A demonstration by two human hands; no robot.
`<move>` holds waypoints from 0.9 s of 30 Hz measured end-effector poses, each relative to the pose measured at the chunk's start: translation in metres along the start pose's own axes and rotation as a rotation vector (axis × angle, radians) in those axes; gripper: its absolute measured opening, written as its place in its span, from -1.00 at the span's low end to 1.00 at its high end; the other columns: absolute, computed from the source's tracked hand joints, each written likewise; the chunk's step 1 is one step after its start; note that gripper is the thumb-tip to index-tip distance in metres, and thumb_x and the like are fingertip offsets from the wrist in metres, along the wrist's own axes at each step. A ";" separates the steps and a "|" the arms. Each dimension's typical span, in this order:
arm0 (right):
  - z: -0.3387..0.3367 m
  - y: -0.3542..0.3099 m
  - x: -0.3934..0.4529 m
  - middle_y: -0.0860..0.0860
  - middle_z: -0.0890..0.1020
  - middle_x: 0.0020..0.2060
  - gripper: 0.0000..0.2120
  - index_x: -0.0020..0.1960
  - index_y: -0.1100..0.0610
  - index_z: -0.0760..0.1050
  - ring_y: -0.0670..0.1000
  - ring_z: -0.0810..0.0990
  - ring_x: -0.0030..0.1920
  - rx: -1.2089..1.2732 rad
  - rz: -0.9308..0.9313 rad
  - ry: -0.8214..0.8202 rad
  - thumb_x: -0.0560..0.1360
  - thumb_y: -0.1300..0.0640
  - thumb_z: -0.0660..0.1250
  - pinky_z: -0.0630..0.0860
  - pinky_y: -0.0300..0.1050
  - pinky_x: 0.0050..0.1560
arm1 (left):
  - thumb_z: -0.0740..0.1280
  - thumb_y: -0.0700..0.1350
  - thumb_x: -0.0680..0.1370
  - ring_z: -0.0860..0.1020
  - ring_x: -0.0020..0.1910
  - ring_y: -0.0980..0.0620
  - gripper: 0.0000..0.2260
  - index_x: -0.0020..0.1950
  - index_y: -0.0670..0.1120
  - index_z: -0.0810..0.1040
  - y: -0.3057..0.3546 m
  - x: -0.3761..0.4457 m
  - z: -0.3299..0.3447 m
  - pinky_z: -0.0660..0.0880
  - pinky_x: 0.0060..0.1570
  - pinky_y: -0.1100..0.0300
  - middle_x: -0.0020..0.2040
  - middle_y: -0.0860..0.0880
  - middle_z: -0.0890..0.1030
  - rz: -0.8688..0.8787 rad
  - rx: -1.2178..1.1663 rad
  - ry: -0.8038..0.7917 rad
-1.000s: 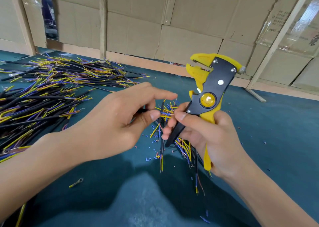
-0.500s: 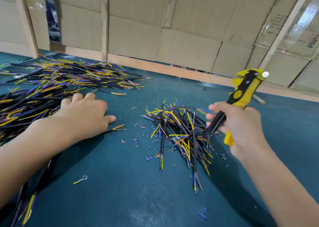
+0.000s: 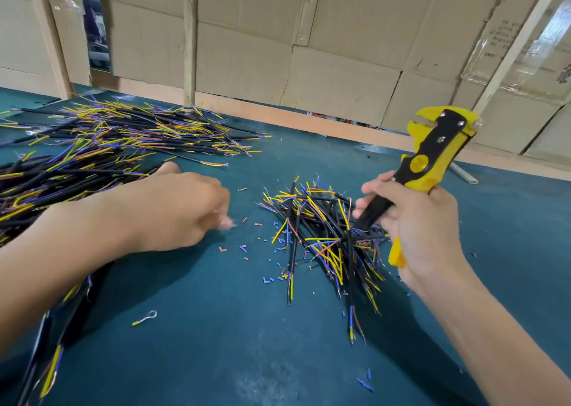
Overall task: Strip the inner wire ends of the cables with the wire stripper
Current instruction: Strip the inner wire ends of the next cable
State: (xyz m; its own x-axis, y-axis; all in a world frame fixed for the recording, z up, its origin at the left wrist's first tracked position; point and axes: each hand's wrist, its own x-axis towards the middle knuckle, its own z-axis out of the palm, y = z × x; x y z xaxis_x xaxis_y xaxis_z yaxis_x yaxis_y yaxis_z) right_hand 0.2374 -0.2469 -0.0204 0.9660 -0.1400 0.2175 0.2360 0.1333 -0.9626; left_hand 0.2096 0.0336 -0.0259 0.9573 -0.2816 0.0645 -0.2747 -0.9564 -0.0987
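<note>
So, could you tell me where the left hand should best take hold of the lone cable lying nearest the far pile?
Probably on the black sheath mid-length, pinched from above: the cable lies flat on the table, apart from the pile, and its splayed yellow ends need to stay free.

Even, fairly bright light falls on the teal surface [image 3: 509,220]. Soft shadows pool under both forearms, toward the viewer from the central cable pile [image 3: 324,235]. The left hand [image 3: 173,208] is motion-blurred at its fingertips. Wide-angle distortion bends the wall posts [image 3: 190,35] behind the pile.
</note>
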 end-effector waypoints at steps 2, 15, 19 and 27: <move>0.004 -0.004 -0.007 0.13 0.58 -0.33 -0.89 -0.18 0.21 0.53 0.13 0.58 -0.32 0.262 0.198 -0.265 0.52 0.32 0.35 0.64 0.13 -0.19 | 0.06 0.16 0.64 0.53 -0.13 0.09 -0.80 -0.05 0.10 0.35 0.008 -0.002 -0.003 0.45 0.05 0.01 -0.16 0.18 0.50 0.050 -0.169 0.167; 0.033 0.007 -0.049 0.04 0.28 -0.56 -0.65 -0.42 0.10 0.35 0.05 0.30 -0.65 0.081 0.303 -0.584 0.40 0.10 0.47 0.43 -0.15 -0.54 | 0.27 -0.16 0.63 0.40 -0.17 0.11 -0.86 0.06 -0.20 0.56 0.038 -0.007 -0.015 0.33 -0.06 0.41 -0.09 0.00 0.49 0.260 -0.423 0.810; 0.034 0.011 -0.053 0.08 0.35 -0.51 -0.68 -0.40 0.17 0.40 0.10 0.37 -0.57 0.124 0.255 -0.694 0.46 0.13 0.41 0.52 -0.03 -0.43 | 0.32 -0.15 0.62 0.50 -0.17 0.11 -0.87 0.13 -0.17 0.55 0.041 -0.009 -0.012 0.39 -0.08 0.41 -0.10 -0.02 0.58 0.239 -0.481 0.907; 0.034 0.017 -0.053 0.16 0.45 -0.31 -0.93 -0.16 0.21 0.50 0.20 0.48 -0.31 0.251 0.161 -0.775 0.51 0.28 0.31 0.57 0.22 -0.15 | 0.41 -0.18 0.58 0.51 -0.13 0.22 -0.90 0.03 -0.21 0.60 0.042 -0.014 -0.018 0.38 -0.03 0.52 -0.12 0.08 0.57 0.247 -0.454 1.017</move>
State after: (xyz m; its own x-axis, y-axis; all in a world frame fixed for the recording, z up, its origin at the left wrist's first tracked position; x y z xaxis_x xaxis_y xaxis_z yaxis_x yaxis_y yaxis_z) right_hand 0.1939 -0.2039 -0.0432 0.7676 0.6026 0.2183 0.0167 0.3217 -0.9467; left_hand 0.1828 -0.0038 -0.0132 0.4130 -0.2003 0.8884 -0.6508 -0.7473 0.1341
